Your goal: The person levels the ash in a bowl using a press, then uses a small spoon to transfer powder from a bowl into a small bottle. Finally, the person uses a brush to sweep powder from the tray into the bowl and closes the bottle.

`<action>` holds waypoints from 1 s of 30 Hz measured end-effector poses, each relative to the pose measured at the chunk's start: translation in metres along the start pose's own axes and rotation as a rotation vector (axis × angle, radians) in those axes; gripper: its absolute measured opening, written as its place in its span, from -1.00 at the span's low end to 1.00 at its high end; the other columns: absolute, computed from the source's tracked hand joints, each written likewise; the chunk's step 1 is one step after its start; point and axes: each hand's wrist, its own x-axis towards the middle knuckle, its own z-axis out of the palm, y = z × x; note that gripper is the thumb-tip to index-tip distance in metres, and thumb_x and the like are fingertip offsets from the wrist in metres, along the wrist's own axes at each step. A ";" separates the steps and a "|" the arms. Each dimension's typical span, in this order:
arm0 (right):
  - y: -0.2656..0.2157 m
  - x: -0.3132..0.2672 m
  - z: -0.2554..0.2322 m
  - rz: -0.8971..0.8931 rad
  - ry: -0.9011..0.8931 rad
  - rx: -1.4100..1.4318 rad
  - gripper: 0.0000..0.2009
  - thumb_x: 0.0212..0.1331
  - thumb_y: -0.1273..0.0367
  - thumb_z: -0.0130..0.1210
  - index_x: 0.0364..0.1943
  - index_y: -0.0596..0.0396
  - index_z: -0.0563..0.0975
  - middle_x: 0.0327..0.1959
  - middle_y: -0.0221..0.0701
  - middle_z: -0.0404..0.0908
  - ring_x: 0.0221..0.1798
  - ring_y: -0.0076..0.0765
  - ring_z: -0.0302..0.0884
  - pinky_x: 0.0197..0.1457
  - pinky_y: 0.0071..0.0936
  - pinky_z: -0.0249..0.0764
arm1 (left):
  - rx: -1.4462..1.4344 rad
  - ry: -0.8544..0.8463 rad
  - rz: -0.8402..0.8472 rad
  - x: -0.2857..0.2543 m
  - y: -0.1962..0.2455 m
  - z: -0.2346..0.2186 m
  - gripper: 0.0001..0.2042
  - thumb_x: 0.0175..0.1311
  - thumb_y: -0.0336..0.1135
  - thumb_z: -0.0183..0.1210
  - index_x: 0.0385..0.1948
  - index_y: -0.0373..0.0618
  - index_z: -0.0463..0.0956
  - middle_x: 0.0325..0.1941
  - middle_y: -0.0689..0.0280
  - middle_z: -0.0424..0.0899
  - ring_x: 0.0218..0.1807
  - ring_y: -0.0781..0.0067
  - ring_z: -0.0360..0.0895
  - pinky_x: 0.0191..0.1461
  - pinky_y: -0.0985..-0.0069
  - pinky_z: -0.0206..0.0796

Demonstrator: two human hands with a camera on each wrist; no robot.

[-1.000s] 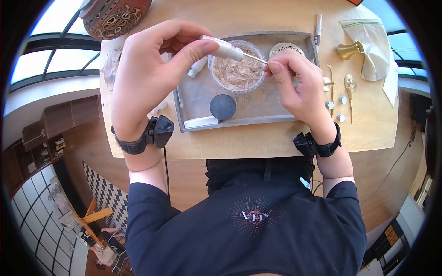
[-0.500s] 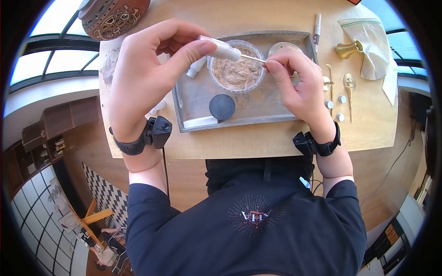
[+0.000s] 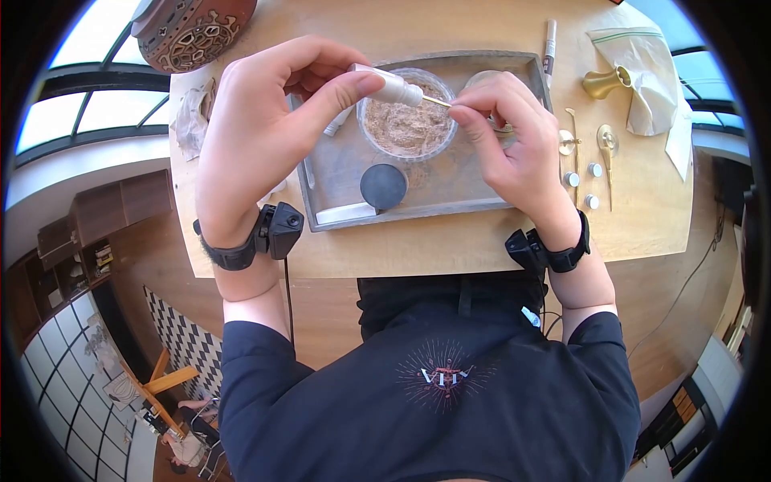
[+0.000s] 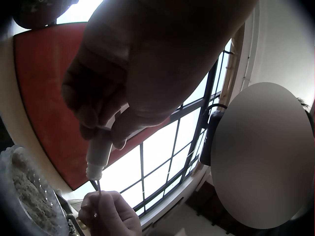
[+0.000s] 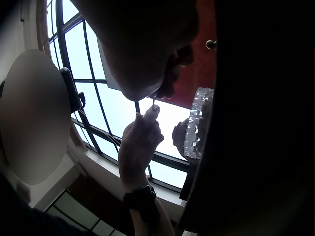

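In the head view my left hand [image 3: 269,128] holds a small white bottle [image 3: 397,87] between thumb and fingers, tilted with its mouth toward the right. My right hand [image 3: 518,145] pinches a thin brass-coloured rod [image 3: 436,100] whose far end is hidden inside the bottle mouth. Both hands are raised over a clear bowl [image 3: 365,136] of pale brown powder. The left wrist view shows the bottle [image 4: 100,150] pointing down at the right fingers, with the rod between them.
The bowl sits in a grey tray [image 3: 450,207] with a dark round lid [image 3: 384,186] and a white block [image 3: 347,214]. On the right lie brass tools [image 3: 608,157], small silver caps [image 3: 571,179], a brass bell-shaped piece [image 3: 606,83] and a bag [image 3: 650,104]. A patterned pot [image 3: 193,36] stands back left.
My right hand has moved slightly left toward the bottle, and less of the rod shows between the bottle mouth and the fingers. The left hand keeps its grip on the bottle.
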 end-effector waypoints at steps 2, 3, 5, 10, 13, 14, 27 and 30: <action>0.000 0.000 0.001 -0.011 0.005 -0.008 -0.91 0.13 0.54 0.35 -0.33 0.13 0.64 -0.39 -0.38 0.65 -0.38 -0.30 0.56 -0.27 -0.41 0.46 | 0.002 -0.001 -0.006 0.000 0.001 0.001 -0.80 0.41 -0.35 0.34 -0.08 -0.27 0.70 -0.23 0.36 0.76 -0.19 0.66 0.64 -0.10 0.68 0.46; 0.000 0.000 0.001 -0.013 0.007 -0.016 -0.90 0.12 0.55 0.36 -0.33 0.12 0.64 -0.39 -0.39 0.65 -0.38 -0.30 0.56 -0.27 -0.41 0.46 | -0.006 -0.002 -0.004 0.000 0.001 0.001 -0.80 0.41 -0.35 0.34 -0.08 -0.27 0.70 -0.23 0.36 0.76 -0.19 0.66 0.64 -0.10 0.68 0.46; -0.002 0.000 0.002 -0.019 0.008 -0.033 -0.88 0.10 0.55 0.37 -0.33 0.11 0.65 -0.39 -0.39 0.65 -0.37 -0.30 0.56 -0.27 -0.41 0.46 | -0.024 -0.002 -0.002 -0.001 0.001 0.001 -0.80 0.41 -0.35 0.34 -0.07 -0.27 0.70 -0.23 0.36 0.76 -0.19 0.66 0.64 -0.11 0.67 0.46; -0.003 -0.001 0.002 -0.006 0.013 -0.028 -0.86 0.06 0.57 0.39 -0.33 0.10 0.66 -0.39 -0.40 0.66 -0.37 -0.31 0.56 -0.25 -0.42 0.47 | -0.038 -0.019 -0.003 -0.001 0.001 -0.001 -0.80 0.41 -0.35 0.34 -0.07 -0.28 0.70 -0.23 0.34 0.77 -0.20 0.66 0.64 -0.11 0.67 0.47; -0.001 -0.001 0.001 0.002 0.017 -0.020 -0.87 0.07 0.57 0.39 -0.33 0.11 0.66 -0.40 -0.40 0.65 -0.37 -0.32 0.56 -0.24 -0.43 0.47 | -0.040 -0.006 -0.008 -0.002 0.001 -0.004 -0.79 0.41 -0.35 0.34 -0.06 -0.28 0.70 -0.23 0.34 0.77 -0.20 0.66 0.64 -0.12 0.67 0.46; -0.001 -0.001 0.000 0.005 0.019 -0.016 -0.87 0.08 0.57 0.39 -0.32 0.11 0.66 -0.40 -0.40 0.65 -0.37 -0.32 0.56 -0.24 -0.43 0.47 | -0.041 0.000 -0.010 -0.002 0.001 -0.005 -0.79 0.41 -0.35 0.34 -0.06 -0.27 0.70 -0.23 0.34 0.78 -0.20 0.66 0.64 -0.13 0.67 0.45; 0.005 -0.005 -0.003 0.097 -0.025 0.025 -0.92 0.30 0.50 0.24 -0.34 0.18 0.57 -0.44 -0.31 0.55 -0.38 -0.19 0.48 -0.25 -0.38 0.42 | -0.016 0.053 0.002 -0.004 -0.005 -0.017 -0.77 0.40 -0.27 0.36 -0.08 -0.23 0.73 -0.25 0.37 0.75 -0.28 0.69 0.53 -0.21 0.69 0.35; 0.006 -0.005 -0.004 0.102 -0.048 0.029 -0.89 0.33 0.49 0.21 -0.34 0.18 0.52 -0.42 -0.28 0.53 -0.36 -0.15 0.47 -0.22 -0.34 0.41 | -0.008 0.043 0.015 -0.003 -0.007 -0.017 -0.77 0.40 -0.27 0.36 -0.08 -0.23 0.73 -0.24 0.37 0.76 -0.27 0.69 0.54 -0.21 0.69 0.36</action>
